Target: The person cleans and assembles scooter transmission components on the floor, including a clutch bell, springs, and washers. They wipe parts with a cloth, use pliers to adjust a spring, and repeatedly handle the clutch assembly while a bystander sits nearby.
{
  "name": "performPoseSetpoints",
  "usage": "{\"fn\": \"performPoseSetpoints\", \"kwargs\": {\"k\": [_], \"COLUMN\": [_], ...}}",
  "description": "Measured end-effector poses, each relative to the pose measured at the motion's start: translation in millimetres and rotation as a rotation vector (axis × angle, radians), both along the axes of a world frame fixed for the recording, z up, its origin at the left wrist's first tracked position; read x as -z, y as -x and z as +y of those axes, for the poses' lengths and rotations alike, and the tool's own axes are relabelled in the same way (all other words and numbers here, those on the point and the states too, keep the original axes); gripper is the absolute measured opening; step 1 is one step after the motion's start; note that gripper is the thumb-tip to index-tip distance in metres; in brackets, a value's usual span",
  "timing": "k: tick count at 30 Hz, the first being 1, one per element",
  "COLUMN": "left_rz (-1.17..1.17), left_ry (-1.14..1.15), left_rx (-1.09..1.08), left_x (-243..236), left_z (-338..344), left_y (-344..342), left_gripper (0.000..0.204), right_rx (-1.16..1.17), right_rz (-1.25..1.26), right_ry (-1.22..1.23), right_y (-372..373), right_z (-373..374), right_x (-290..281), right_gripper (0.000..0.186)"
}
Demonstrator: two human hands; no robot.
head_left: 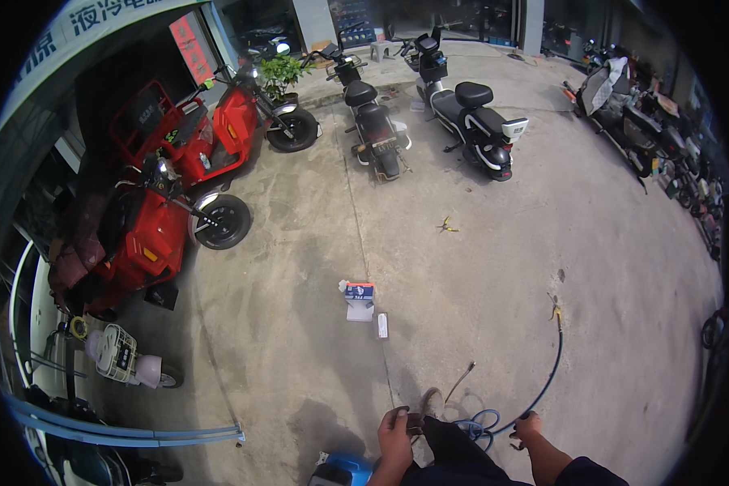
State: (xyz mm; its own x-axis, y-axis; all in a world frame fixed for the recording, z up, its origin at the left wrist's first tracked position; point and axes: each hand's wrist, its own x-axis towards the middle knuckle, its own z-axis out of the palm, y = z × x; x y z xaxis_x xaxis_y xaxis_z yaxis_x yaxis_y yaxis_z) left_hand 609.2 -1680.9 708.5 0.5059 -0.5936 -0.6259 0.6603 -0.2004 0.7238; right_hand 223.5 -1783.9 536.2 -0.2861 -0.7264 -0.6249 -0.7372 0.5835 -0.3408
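Honestly, I cannot tell whether left grip [396, 435] or right grip [528, 427], near the blue hose [555, 374], pinches anything.

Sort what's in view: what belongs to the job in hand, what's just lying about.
Likely part of the job:
blue hose, close to the right hand

Seemingly just lying about:
yellow-handled tool
blue-and-white box
white box, all farther off on the ground

On a concrete yard [494, 292], two red motor tricycles [147, 235] stand at left, with a pale pink scooter [120, 354] nearer. Far off are a leafy plant [280, 73], a dark scooter [374, 121] and a black-and-white scooter [468, 113]; parked two-wheelers [624, 121] crowd the far right.
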Motion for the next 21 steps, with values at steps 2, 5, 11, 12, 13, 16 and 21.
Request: {"fn": "performPoseSetpoints", "kwargs": {"k": [2,5,11,12,13,16,21], "left_rz": [0.038,0.019,0.424,0.521,0.496,0.466,0.583], "left_ry": [0.072,0.149,0.183,0.245,0.267,0.246,0.163], "left_rx": [0.081,0.253,0.231,0.231,0.185,0.100,-0.050], "left_x": [-11.1,-10.3,44.5,57.3,69.5,104.6,151.7], "left_z": [-67.2,-147.1,-300.8,-326.3,-357.9,-445.7,-505.4], "left_y": [-3.7,-12.0,-50.4,-66.3,-72.7,-93.5,-98.7], "left_gripper": [0.027,0.029,0.035,0.035,0.034,0.029,0.032], "right_rx": [0.118,-0.232,-0.035,-0.137,-0.219,-0.254,-0.514], "right_rz": [-0.116,0.106,-0.336,-0.232,-0.120,0.014,0.231], "right_ry": [0.111,0.348,0.050,-0.015,-0.069,-0.167,-0.206], "right_y": [-33.1,-67.4,-133.2,-144.2,-152.7,-176.1,-203.9], "right_z": [-75.1,-166.6,-345.1,-376.9,-406.5,-494.3,-640.6], "right_x": [-19.0,-30.4,-3.1,2.7,9.4,37.7,127.9], "right_gripper": [0.025,0.029,0.030,0.028,0.030,0.033,0.043]}}
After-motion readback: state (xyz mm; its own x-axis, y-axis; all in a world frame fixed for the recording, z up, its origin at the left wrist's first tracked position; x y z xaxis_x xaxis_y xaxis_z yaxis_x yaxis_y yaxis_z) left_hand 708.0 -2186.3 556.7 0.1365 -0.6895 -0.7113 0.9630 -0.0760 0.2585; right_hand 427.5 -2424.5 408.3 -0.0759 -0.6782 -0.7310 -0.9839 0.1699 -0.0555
